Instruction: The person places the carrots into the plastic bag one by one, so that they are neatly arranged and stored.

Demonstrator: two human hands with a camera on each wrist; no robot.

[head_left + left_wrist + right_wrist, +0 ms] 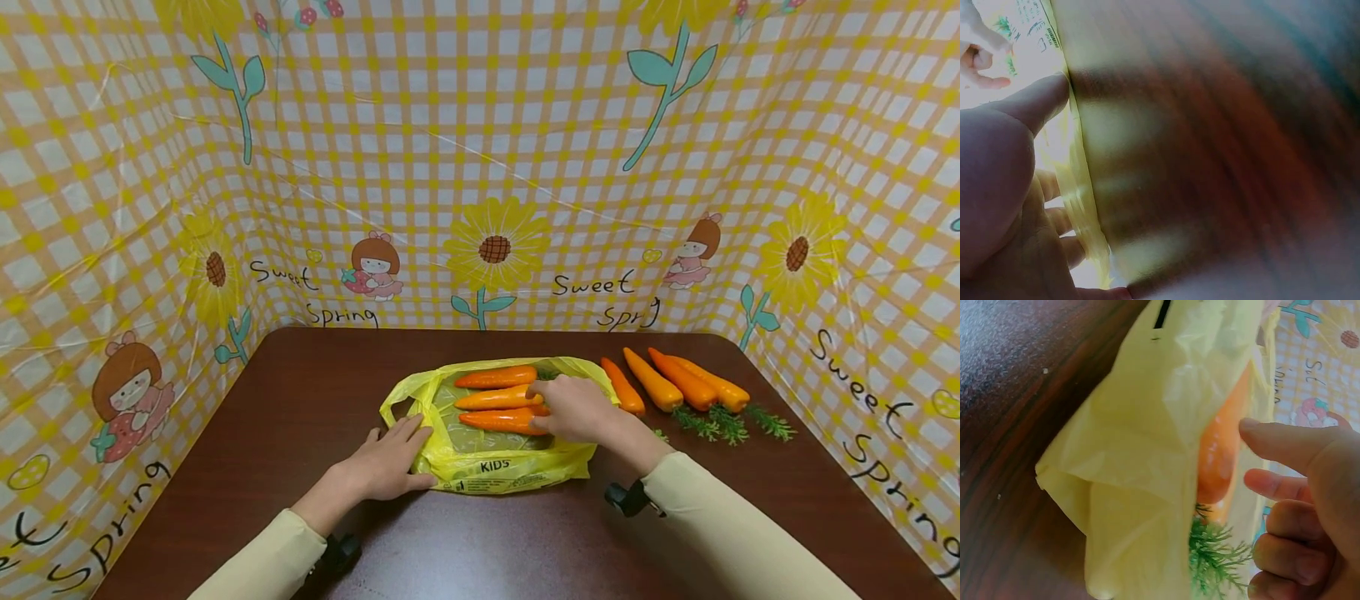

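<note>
At the lower centre of the frame, a yellow plastic bag lies mouth up on the table, three carrots inside, tips left. Left hand rests on bag's left side by the loop handle, fingers spread, no clench. Right hand is over the mouth at the carrots' leafy ends; right wrist view: thumb and forefinger apart, other fingers bent, nothing gripped. Four loose carrots lie right of the bag, greens toward the viewer.

Risks: film looks thin and limp, so the rim may fold in if left hand lifts. Right wrist passes over the right rim; pulling back could drag it. Green sprig near the bent fingers might snag on hand or film. Nearest loose carrot could roll if the bag shifts.
</note>
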